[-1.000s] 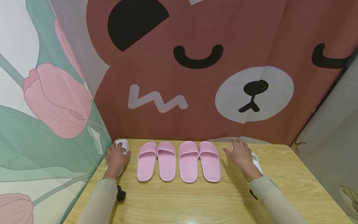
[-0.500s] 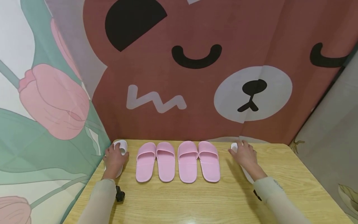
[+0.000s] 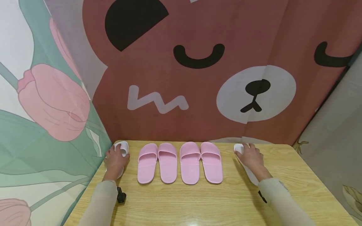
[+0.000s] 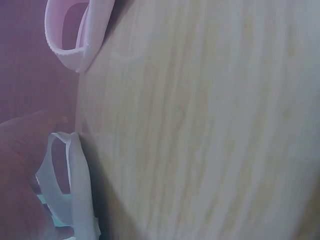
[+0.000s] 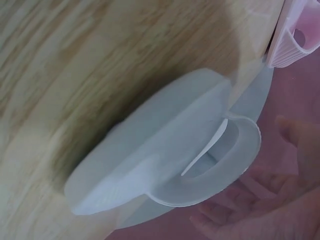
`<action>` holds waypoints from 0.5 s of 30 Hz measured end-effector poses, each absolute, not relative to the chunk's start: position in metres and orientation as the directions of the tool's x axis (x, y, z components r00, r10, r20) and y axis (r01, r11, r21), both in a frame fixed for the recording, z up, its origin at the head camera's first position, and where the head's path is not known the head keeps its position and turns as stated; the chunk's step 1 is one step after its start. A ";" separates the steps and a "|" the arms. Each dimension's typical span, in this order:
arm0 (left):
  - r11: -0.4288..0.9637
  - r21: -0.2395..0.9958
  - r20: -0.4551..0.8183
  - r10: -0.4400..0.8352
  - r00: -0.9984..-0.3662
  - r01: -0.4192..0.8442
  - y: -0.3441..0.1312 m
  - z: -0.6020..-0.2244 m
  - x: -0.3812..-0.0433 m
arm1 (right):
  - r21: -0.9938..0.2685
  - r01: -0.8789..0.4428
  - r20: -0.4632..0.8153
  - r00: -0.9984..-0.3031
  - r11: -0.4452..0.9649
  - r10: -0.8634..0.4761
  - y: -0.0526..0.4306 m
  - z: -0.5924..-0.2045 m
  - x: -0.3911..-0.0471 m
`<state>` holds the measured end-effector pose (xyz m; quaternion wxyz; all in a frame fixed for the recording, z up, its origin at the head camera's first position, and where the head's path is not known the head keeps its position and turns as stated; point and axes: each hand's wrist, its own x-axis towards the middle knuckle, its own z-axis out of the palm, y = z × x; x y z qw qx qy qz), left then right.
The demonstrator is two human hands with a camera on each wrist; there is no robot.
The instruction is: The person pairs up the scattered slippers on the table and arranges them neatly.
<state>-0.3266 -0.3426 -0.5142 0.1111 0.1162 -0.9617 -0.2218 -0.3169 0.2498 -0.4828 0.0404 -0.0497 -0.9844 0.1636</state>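
Observation:
My left hand (image 3: 115,160) lies over a white slipper (image 3: 124,147) at the far left of the table, thumb along its right side and fingers across its strap. In the left wrist view, the thumb (image 4: 45,122) reaches past the white slipper's strap. On the right, my right hand (image 3: 251,159) is over another white slipper (image 3: 250,176), whose toe shows beside the fingers. The right wrist view has this slipper (image 5: 150,145) tilted, its strap facing my loosely spread fingers (image 5: 225,205). Between the hands stand two pairs of pink slippers (image 3: 168,168), toes toward the back.
The wooden table (image 3: 181,204) ends at a brown bear-print curtain (image 3: 158,125). A tulip-print curtain (image 3: 56,103) borders the left side and a grey one (image 3: 333,119) the right. A small black device (image 3: 121,195) sits by the left wrist.
My right hand has shifted to the right, and the white slipper beneath it now shows on the hand's left and has turned straighter. My left hand keeps its place.

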 end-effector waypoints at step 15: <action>0.862 0.468 0.125 -0.281 -0.951 -0.194 -0.342 -0.512 -0.328 | -0.326 0.080 0.011 -0.996 0.942 0.089 0.253 -0.489 -0.322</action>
